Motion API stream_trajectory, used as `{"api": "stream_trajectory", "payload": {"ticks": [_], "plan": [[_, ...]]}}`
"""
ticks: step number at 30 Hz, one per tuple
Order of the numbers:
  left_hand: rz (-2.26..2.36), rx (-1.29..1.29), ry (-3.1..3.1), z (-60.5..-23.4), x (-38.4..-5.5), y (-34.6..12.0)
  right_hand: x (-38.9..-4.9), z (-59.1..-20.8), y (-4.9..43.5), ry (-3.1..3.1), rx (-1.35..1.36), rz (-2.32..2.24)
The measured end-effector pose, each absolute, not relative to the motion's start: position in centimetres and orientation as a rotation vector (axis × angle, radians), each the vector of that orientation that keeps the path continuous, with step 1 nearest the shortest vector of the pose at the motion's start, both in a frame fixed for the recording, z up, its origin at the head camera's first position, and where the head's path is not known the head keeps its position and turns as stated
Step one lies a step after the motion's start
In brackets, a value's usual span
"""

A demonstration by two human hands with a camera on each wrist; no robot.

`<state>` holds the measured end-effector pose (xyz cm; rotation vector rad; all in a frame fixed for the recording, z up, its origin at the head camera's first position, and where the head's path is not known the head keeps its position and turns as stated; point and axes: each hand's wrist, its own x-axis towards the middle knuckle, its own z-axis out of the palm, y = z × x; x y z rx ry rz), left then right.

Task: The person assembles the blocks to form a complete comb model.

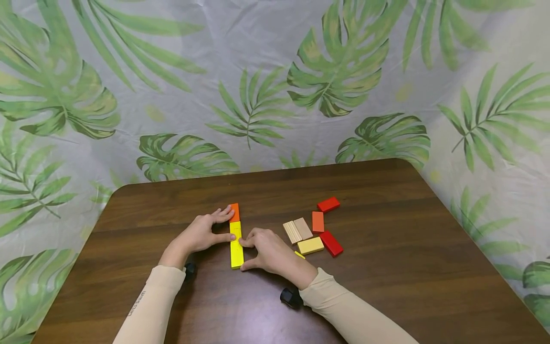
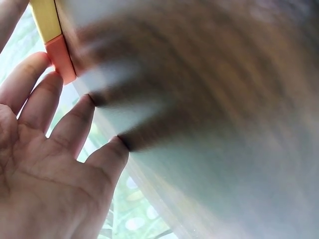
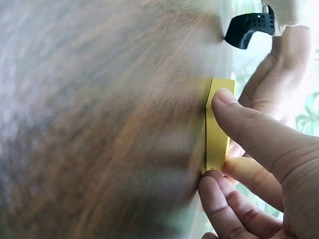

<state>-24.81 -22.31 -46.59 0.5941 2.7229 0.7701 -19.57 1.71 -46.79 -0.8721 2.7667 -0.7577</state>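
An orange block (image 1: 234, 213) and yellow blocks (image 1: 237, 251) lie end to end in a straight row on the table, the orange one at the far end. My left hand (image 1: 197, 234) is along the row's left side, fingertips at the orange block and thumb touching the yellow part. In the left wrist view its fingers (image 2: 72, 127) are spread. From the right, my right hand (image 1: 272, 251) touches the yellow blocks with thumb and fingertips. The right wrist view shows that thumb (image 3: 225, 97) against the yellow side, with fingertips near the other end.
Right of the row lie two pale wooden blocks (image 1: 298, 230), a light yellow block (image 1: 311, 245), an orange-red block (image 1: 318, 222) and two red blocks (image 1: 331, 243). A small yellow piece (image 1: 299, 254) shows partly behind the right wrist. A leaf-patterned curtain (image 1: 253, 95) stands behind the brown table (image 1: 386, 296).
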Motion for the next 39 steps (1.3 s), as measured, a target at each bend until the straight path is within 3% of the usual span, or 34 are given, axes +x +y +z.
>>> {"api": "stream_trajectory", "payload": {"ticks": [39], "plan": [[0.734,0.692,2.699,-46.96,-24.44,-22.48,-19.5,-46.91,1.73,2.772,-0.853,-0.798]]}}
